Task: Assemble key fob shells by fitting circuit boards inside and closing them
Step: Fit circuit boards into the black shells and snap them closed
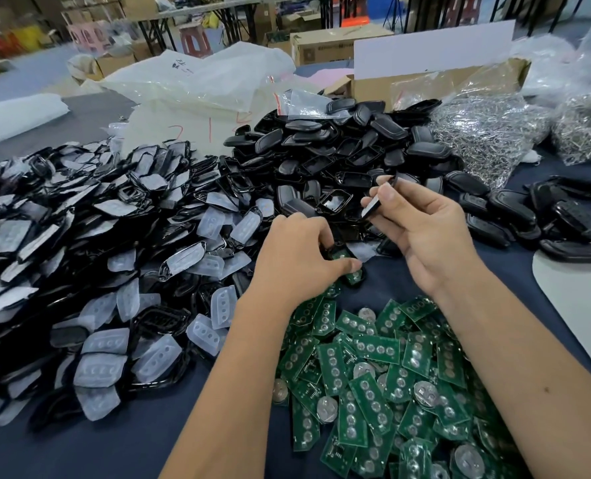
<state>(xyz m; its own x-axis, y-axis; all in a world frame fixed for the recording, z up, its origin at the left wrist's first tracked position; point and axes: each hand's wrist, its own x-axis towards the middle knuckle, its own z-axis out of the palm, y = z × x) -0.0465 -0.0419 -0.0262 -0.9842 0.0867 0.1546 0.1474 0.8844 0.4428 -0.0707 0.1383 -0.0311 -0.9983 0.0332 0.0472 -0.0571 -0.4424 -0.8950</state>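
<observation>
With a board seated in a shell pinched under the left hand and a cover gripped in the right hand, edges should be aligned before pressing.

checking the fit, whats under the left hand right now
Under the left hand sits a green circuit board in a black shell half, pinched by the fingers. The palm covers most of it, so seating is unclear.

Two bare arms reached in from the near edge. No sleeves showed on them. The left hand and right hand wore no gloves. The right forearm had one small dark mole.
</observation>
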